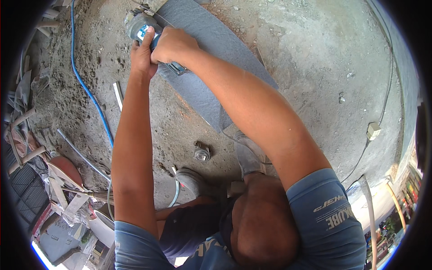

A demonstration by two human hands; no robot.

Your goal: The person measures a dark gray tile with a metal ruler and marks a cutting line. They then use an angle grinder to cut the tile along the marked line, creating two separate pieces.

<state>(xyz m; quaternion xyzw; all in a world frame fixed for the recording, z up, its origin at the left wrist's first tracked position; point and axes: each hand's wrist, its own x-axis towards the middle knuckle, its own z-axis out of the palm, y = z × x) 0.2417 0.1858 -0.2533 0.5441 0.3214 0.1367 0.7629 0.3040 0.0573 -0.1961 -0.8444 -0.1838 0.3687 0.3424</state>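
Both my arms reach forward to a handheld power cutter (138, 24) with a grey rounded housing and blue parts. It sits at the left edge of a long grey stone slab (220, 45) lying on the ground. My left hand (143, 57) is closed on the cutter's near left side, its thumb along the body. Wrapped round the tool from the right, my right hand (176, 46) covers much of its body. Whether the cutter's blade touches the slab is hidden.
A blue hose (82, 83) runs down the left side. Near my shoes (191, 180) lies a small round metal piece (201, 152). A cord with a pale connector box (373, 131) trails at right. Scrap, a broom (100, 196) and a reddish pan-like piece (66, 171) crowd the lower left.
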